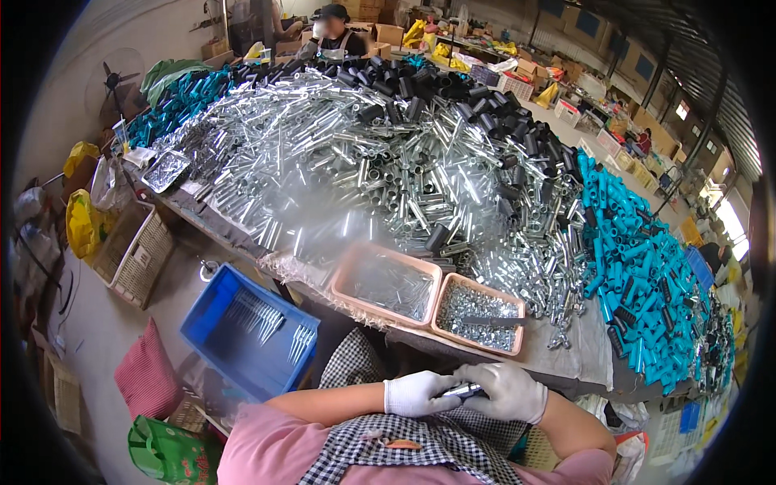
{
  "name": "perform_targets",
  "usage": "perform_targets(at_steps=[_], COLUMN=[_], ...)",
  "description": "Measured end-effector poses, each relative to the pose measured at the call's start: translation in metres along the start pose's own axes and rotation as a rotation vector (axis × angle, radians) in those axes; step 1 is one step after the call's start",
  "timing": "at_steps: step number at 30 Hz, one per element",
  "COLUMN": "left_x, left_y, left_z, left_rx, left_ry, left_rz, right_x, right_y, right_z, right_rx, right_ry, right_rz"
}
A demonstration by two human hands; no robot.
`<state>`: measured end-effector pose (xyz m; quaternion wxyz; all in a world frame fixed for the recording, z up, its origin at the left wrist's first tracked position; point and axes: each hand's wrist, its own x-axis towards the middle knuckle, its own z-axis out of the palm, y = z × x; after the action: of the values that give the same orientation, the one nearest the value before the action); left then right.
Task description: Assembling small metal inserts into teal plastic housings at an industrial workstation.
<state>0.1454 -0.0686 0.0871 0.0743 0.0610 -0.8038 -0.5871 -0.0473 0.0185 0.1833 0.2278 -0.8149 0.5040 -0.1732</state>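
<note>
Close to my body, over the checked apron, my gloved left hand (417,394) and gloved right hand (508,391) meet around a shiny metal tube part (462,390). The fingers of both are closed on it and hide most of its shape. Just beyond them, at the table's near edge, is a pink tray (478,345) of small metal pieces with a flat dark strip lying across it. Left of that, a larger pink tray (343,293) holds thin metal pins. A hazy smear in the picture blurs part of this area.
A huge heap of silver metal tubes (299,137) covers the table, with black sleeves (485,121) behind and teal sleeves (630,267) at right. A blue bin (242,356) with rows of metal parts stands left. Across the table is another person (333,36).
</note>
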Motion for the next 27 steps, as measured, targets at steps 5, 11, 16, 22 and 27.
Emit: perform_targets(at_steps=[5, 11, 16, 22, 27], left_x=[0.000, -0.003, 0.001, -0.003, 0.004], left_y=[-0.001, 0.001, -0.003, -0.001, -0.013], left_z=[0.002, 0.002, 0.006, 0.002, 0.009], left_rx=[0.014, -0.006, -0.037, 0.006, -0.030], left_ry=[-0.008, 0.080, 0.150, 0.062, 0.125], left_rz=[0.021, 0.032, 0.122, 0.016, 0.123], right_x=[-0.007, 0.003, -0.006, 0.002, -0.004], right_y=[0.018, -0.006, 0.012, -0.003, 0.006], right_z=[0.010, -0.008, 0.008, -0.008, 0.006], right_rx=[-0.188, -0.081, 0.016, -0.099, 0.067], right_ry=[-0.187, -0.083, -0.049, -0.103, -0.015], right_rz=[0.119, 0.101, 0.088, 0.145, 0.067])
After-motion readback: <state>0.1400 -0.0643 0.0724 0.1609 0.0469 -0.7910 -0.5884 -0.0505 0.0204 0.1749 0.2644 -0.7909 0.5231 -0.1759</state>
